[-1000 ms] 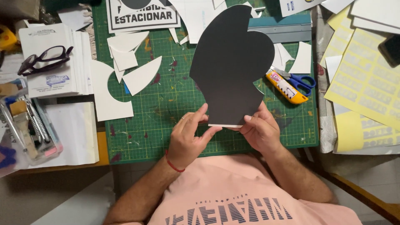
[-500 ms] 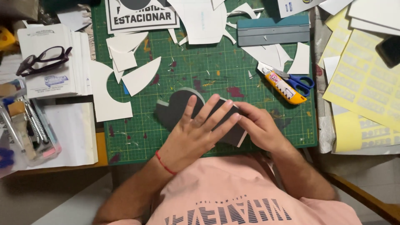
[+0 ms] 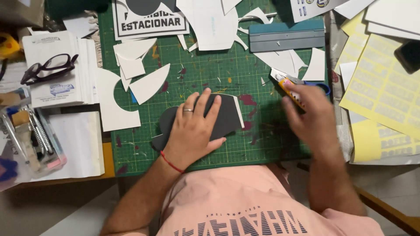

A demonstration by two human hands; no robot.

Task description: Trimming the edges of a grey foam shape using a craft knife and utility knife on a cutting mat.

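A black cut-out sheet (image 3: 228, 114) with a white edge lies flat on the green cutting mat (image 3: 210, 74). My left hand (image 3: 192, 131), with a ring and a red wrist cord, presses down on it with fingers spread. My right hand (image 3: 310, 122) is blurred at the mat's right side, its fingers over the near end of a yellow utility knife (image 3: 285, 85). The blur hides whether it grips the knife. Blue-handled scissors (image 3: 323, 86) lie just beyond the knife.
White paper offcuts (image 3: 131, 83) litter the mat's left and top. A teal squeegee (image 3: 286, 37) lies at the top right, a printed sign (image 3: 148, 19) at the top. Glasses (image 3: 48, 67) rest on booklets at left, yellow sticker sheets (image 3: 385, 87) at right.
The black sheet, held upright a second ago, was laid flat on the mat. My right hand has left it and moved right to the yellow knife; my left hand stays on it.
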